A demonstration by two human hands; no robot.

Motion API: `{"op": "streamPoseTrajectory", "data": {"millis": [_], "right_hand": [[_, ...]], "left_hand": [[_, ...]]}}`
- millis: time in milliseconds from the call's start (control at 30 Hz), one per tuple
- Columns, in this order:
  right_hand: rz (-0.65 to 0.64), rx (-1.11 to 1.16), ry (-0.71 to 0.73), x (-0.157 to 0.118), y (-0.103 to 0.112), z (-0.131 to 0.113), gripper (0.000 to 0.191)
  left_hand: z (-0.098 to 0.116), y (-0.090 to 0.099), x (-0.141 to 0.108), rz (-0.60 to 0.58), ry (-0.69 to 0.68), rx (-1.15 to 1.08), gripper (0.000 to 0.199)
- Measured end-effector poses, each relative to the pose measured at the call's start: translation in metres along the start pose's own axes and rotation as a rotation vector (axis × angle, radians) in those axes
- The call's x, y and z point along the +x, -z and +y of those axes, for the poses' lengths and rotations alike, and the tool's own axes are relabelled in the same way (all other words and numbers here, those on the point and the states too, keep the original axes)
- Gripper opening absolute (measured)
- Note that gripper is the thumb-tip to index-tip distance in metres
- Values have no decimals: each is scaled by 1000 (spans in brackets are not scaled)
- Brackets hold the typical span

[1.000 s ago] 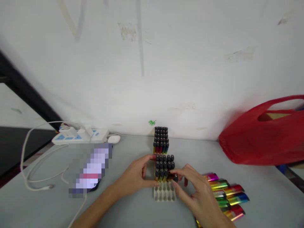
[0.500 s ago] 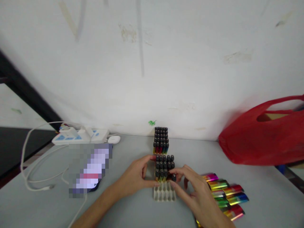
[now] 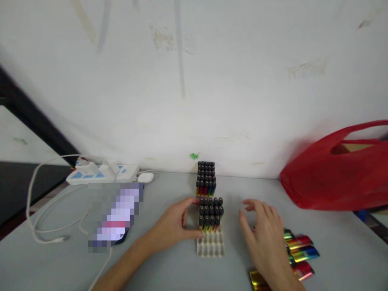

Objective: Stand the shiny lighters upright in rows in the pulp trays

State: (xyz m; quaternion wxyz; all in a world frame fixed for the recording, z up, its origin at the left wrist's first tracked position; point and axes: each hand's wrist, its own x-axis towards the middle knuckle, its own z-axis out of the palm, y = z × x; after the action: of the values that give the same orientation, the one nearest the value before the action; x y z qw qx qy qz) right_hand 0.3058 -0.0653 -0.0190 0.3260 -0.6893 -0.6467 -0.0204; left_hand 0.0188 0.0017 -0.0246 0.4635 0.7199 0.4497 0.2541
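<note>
A pale slotted tray lies on the table. Several black-topped lighters with shiny coloured bodies stand upright in its far rows, and the near slots are bare. My left hand grips the tray's left side, index finger at the far end and thumb nearer me. To the right of the tray, my right hand is open with nothing in it, its thumb and fingers apart. Partly hidden by that hand, more metallic lighters in red, blue, green and gold lie on the table.
Behind the tray stands another full block of lighters near the wall. On the left are a power strip, a white earbud case, a blurred-out phone and a white cable. A red bag sits at the right.
My right hand has let go of a lighter, which now stands in the tray's third row, and has moved right towards the lying lighters. The left hand has stayed put.
</note>
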Motion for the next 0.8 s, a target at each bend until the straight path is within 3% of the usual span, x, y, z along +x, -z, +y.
{"op": "streamPoseTrajectory", "data": {"millis": [100,167,300,433,600,667,800], "right_hand": [[21,-394,-14,-3,-6,7,44],[-8,-458,12,-7,-10,5,46],[-46,-374,42,-16,-16,-3,40],[-71,-149,95,-18,-19,-5,33],[-104,80,154,-13,-12,-11,34],[-56,-6,155,-10,-7,-15,30],[-30,-441,84,-3,4,-13,16]], "left_hand": [[-1,0,0,-4,3,-1,79],[-1,0,0,-4,3,-1,78],[0,1,0,-10,0,1,76],[0,1,1,-18,-9,2,78],[0,1,1,-14,-16,14,80],[-1,1,2,-14,-19,16,80],[-1,1,1,-10,-20,18,80]]}}
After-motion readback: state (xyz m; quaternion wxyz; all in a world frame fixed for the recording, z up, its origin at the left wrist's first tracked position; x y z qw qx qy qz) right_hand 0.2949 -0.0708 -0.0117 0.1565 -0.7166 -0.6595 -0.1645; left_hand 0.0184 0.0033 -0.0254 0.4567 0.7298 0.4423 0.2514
